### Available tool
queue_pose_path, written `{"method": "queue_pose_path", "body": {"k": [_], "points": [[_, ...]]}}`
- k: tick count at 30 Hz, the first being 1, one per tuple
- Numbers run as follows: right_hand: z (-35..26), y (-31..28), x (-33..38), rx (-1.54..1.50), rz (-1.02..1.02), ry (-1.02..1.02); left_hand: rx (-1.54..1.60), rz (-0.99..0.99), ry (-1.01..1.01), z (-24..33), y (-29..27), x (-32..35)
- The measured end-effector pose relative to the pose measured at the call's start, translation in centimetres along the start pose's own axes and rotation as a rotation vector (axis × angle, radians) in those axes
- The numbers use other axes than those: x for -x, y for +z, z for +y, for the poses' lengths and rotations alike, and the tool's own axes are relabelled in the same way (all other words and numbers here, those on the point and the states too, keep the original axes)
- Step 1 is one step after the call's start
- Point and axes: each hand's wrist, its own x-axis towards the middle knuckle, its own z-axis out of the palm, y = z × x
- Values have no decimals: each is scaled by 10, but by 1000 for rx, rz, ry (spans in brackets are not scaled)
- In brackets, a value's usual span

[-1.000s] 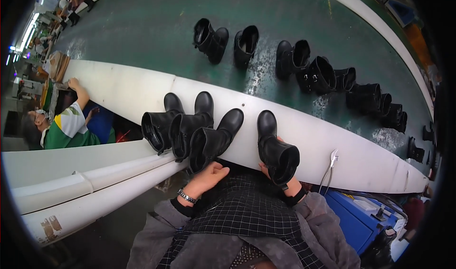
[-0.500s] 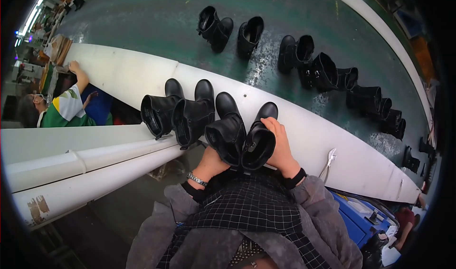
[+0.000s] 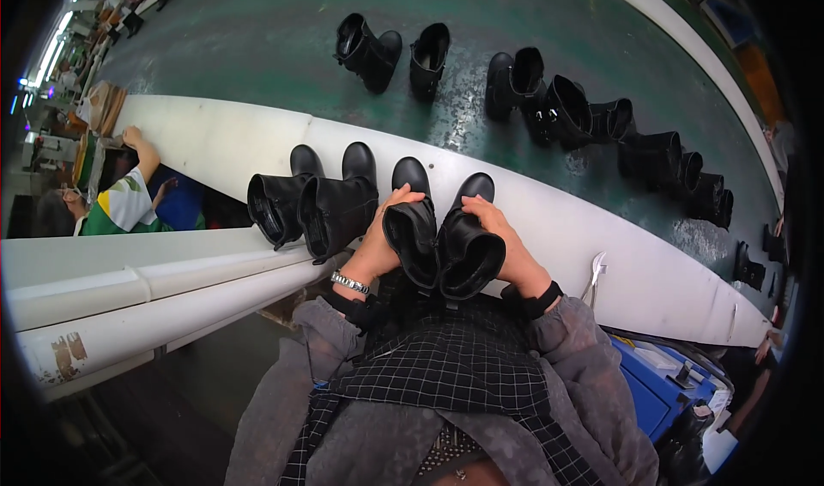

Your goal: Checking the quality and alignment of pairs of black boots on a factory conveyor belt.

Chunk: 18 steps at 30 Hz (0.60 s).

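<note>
Item, left hand [image 3: 376, 244]: closed round the outer side of the left boot [image 3: 414, 233], fingers laid over its front above the toe.

Item, right hand [image 3: 513, 252]: closed round the outer side of the right boot [image 3: 469, 250], fingers likewise across the front.

Item, one pair: black, on the near side of the white ledge [image 3: 549, 250], toes pointing away from me, shaft openings towards me. Shafts touch; toes stand a little apart. Heels are hidden, so I cannot tell whether the soles sit flat.

Item, good handling: in my judgement, equal pressure from both palms squares the pair. The grip belongs low, near the ankle, as the shafts look soft and may crease. Toes want levelling by eye; fingertips should not drag on the leather.

Item, neighbours: two more boots [image 3: 340, 215], close on the left; I judge my left wrist needs care there. Pliers [image 3: 596, 271] lie to the right, clear of my hand.
</note>
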Motion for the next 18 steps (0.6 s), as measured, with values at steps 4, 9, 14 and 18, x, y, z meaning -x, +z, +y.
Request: {"method": "queue_pose_path", "body": {"k": [4, 9, 14, 18], "points": [[-5, -8, -1, 7, -66, -9, 37, -188, -18, 7, -4, -12], [-2, -12, 0, -14, -96, 11, 90, -168, 14, 5, 2, -11], [-19, -40, 11, 130, 0, 100, -46, 61, -60, 0, 14, 2], [-5, -58, 40, 320, 109, 227, 188, 41, -185, 6, 26, 2]]}}
